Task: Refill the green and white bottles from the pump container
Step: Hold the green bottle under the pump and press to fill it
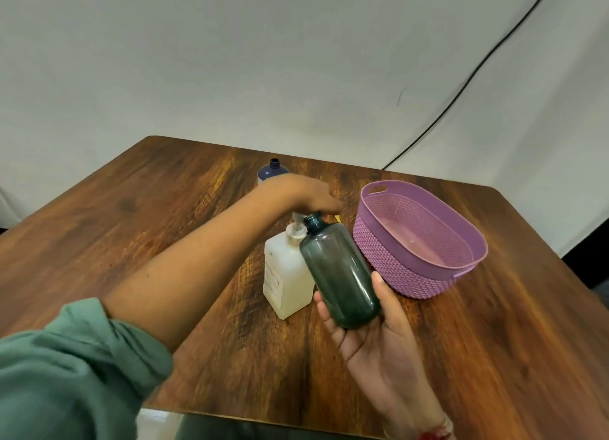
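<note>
- Left hand (306, 192) lies palm down on the pump head (297, 218) of the pump container (286, 274). Fingers stretched out flat, slightly blurred, not curled round anything.
- Pump container: whitish, square-sided, upright on the wooden table (131, 225), near its middle.
- Right hand (379, 347) grips the green bottle (339, 271) low on its body. Thumb on the right side, fingers wrapped round from the left, base cupped in the palm.
- Green bottle: dark, translucent, uncapped, off the table. Tilted, with its open neck up and leftward, just beside the pump head and under the left hand. Overlaps the container's right shoulder; cannot tell if they touch.
- Second bottle (273, 171): blue top, open neck, pale lower part. Upright at the far side of the table, partly hidden behind the left wrist.
- Purple basket (418, 274) to the right of the green bottle.
- Green sleeve (66, 367) pushed up the left arm.
- Black cable (461, 90) runs down the pale backdrop.
</note>
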